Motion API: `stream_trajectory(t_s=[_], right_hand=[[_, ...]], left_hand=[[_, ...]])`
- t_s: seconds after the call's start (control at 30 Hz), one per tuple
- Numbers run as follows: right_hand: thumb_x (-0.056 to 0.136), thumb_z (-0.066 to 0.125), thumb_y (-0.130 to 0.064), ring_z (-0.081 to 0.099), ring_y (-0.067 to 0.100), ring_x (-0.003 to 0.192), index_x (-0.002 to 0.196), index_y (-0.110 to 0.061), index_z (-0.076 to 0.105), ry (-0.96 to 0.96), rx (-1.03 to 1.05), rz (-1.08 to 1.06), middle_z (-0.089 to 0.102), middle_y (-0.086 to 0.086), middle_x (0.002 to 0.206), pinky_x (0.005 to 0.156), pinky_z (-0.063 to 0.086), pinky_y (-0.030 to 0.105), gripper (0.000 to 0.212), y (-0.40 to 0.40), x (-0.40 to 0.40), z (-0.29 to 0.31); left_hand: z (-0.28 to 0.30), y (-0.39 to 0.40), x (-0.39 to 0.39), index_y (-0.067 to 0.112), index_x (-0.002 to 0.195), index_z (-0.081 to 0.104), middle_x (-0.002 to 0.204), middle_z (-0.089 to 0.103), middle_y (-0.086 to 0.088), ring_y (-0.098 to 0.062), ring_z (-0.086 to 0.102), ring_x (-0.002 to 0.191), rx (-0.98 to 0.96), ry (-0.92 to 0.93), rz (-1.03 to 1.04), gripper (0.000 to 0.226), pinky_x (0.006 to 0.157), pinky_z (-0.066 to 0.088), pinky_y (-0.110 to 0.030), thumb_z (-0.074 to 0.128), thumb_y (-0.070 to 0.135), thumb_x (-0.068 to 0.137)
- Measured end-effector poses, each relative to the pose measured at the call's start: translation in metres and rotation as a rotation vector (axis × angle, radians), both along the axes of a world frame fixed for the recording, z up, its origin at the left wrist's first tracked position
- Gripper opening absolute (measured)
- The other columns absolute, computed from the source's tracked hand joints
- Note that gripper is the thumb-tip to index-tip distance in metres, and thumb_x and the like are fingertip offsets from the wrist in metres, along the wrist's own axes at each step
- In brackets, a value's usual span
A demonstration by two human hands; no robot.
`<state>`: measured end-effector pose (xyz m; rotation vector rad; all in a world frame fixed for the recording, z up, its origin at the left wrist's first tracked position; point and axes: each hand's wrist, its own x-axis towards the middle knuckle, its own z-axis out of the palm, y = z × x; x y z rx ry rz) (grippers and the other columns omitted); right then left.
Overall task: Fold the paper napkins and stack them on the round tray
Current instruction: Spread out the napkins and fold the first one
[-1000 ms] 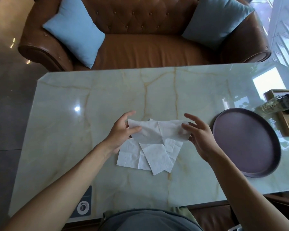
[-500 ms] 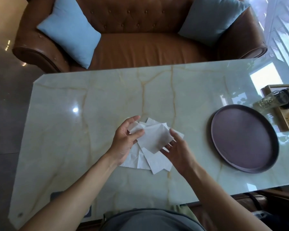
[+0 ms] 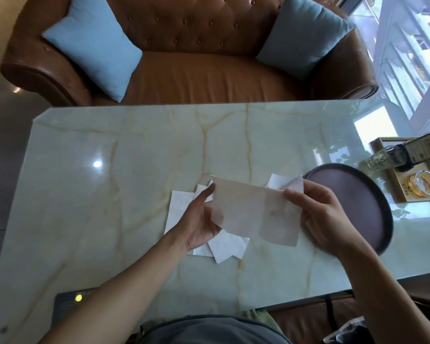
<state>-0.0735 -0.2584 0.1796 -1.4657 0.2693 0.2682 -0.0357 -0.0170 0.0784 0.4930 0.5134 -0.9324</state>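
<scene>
Left hand (image 3: 198, 220): fingers mostly straight, thumb curled over the left edge of a paper napkin (image 3: 256, 212), pinching it. Right hand (image 3: 319, 214): fingers curled, gripping the napkin's right edge, top corner flopping over the fingertips. Napkin held spread between both hands, above the tabletop (image 3: 109, 194), tilted slightly down to the right.

Loose napkins (image 3: 181, 207) lie overlapped beneath it, mid-tabletop. Round tray (image 3: 372, 214), dark, just right of the right hand, near the tabletop's near-right edge. Open room left of the pile and toward the far edge. A wooden box (image 3: 405, 192) with a bottle (image 3: 387, 158) sits beyond the tray.

Tabletop is pale green marble, glossy, amber veins. Brown leather sofa (image 3: 196, 70) behind, two blue cushions (image 3: 94, 45). Window at right.
</scene>
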Motion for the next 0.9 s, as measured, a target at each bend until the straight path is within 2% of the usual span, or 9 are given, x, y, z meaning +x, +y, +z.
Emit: stream_trajectory(t_s=[0.07, 0.13, 0.23, 0.3, 0.4, 0.53, 0.63, 0.7, 0.9], right_hand=[[0.085, 0.081, -0.036, 0.070, 0.039, 0.102, 0.110, -0.005, 0.078, 0.011, -0.054, -0.006, 0.076, 0.023, 0.110, 0.101, 0.050, 0.058, 0.041, -0.009, 0.000, 0.000], [0.091, 0.074, -0.020, 0.071, 0.039, 0.105, 0.113, -0.005, 0.076, 0.021, -0.113, -0.021, 0.076, 0.024, 0.113, 0.105, 0.048, 0.064, 0.027, -0.016, 0.000, -0.004], [0.094, 0.069, -0.003, 0.073, 0.034, 0.100, 0.115, -0.009, 0.075, 0.036, -0.189, -0.017, 0.078, 0.018, 0.110, 0.104, 0.048, 0.066, 0.023, -0.018, 0.002, -0.009], [0.094, 0.070, -0.003, 0.075, 0.037, 0.101, 0.121, -0.014, 0.070, 0.043, -0.228, -0.029, 0.079, 0.015, 0.107, 0.101, 0.050, 0.068, 0.030, -0.018, 0.004, -0.012], [0.094, 0.073, -0.010, 0.076, 0.030, 0.102, 0.147, -0.022, 0.050, 0.047, -0.291, -0.049, 0.080, 0.009, 0.104, 0.102, 0.053, 0.059, 0.059, -0.017, 0.006, -0.016], [0.096, 0.071, -0.010, 0.070, 0.015, 0.083, 0.159, -0.029, 0.033, 0.025, -0.362, -0.036, 0.078, -0.001, 0.084, 0.086, 0.052, 0.044, 0.076, -0.017, 0.009, -0.020], [0.096, 0.071, -0.013, 0.066, 0.028, 0.080, 0.152, -0.033, 0.043, 0.005, -0.437, -0.012, 0.079, 0.006, 0.091, 0.079, 0.053, 0.051, 0.066, -0.017, 0.012, -0.024], [0.095, 0.071, -0.014, 0.073, 0.034, 0.088, 0.139, -0.029, 0.059, 0.002, -0.459, -0.004, 0.081, 0.003, 0.096, 0.088, 0.056, 0.057, 0.048, -0.017, 0.013, -0.026], [0.092, 0.073, -0.013, 0.074, 0.027, 0.089, 0.099, -0.023, 0.076, -0.020, -0.582, -0.037, 0.080, -0.001, 0.089, 0.077, 0.055, 0.038, 0.013, -0.015, 0.017, -0.030]], left_hand=[[0.005, -0.009, 0.004, 0.013, 0.106, 0.077, 0.098, 0.073, -0.004, -0.014, 0.070, 0.083, 0.075, -0.103, -0.020, 0.027, 0.070, 0.058, -0.024, 0.064, 0.032, 0.094], [0.011, -0.011, 0.010, 0.016, 0.103, 0.076, 0.096, 0.071, -0.002, -0.012, 0.070, 0.080, 0.142, -0.187, 0.017, 0.022, 0.069, 0.056, -0.023, 0.065, 0.031, 0.091], [0.016, -0.001, 0.022, 0.017, 0.125, 0.064, 0.101, 0.070, -0.004, -0.015, 0.068, 0.088, 0.144, -0.283, 0.051, 0.046, 0.076, 0.055, -0.026, 0.067, 0.047, 0.090], [0.018, 0.007, 0.028, 0.020, 0.141, 0.051, 0.109, 0.070, -0.006, -0.018, 0.067, 0.099, 0.254, -0.399, 0.032, 0.064, 0.084, 0.055, -0.030, 0.078, 0.034, 0.085], [0.022, 0.016, 0.033, 0.031, 0.149, 0.039, 0.101, 0.073, -0.006, -0.018, 0.068, 0.099, 0.481, -0.572, -0.040, 0.082, 0.094, 0.054, -0.031, 0.078, 0.004, 0.083], [0.025, 0.025, 0.036, 0.022, 0.145, 0.051, 0.092, 0.072, -0.007, -0.015, 0.070, 0.092, 0.607, -0.741, -0.112, 0.070, 0.093, 0.054, -0.027, 0.078, 0.000, 0.084], [0.029, 0.029, 0.037, 0.018, 0.135, 0.062, 0.104, 0.075, -0.015, -0.015, 0.071, 0.095, 0.706, -0.839, -0.154, 0.055, 0.091, 0.056, -0.027, 0.080, 0.004, 0.084], [0.031, 0.029, 0.037, 0.016, 0.131, 0.066, 0.105, 0.077, -0.012, -0.014, 0.072, 0.096, 0.766, -0.880, -0.156, 0.050, 0.092, 0.057, -0.030, 0.081, 0.006, 0.084], [0.034, 0.026, 0.031, 0.023, 0.103, 0.075, 0.099, 0.074, 0.006, -0.011, 0.072, 0.089, 1.090, -1.056, -0.169, 0.021, 0.083, 0.058, -0.025, 0.083, 0.019, 0.084]])
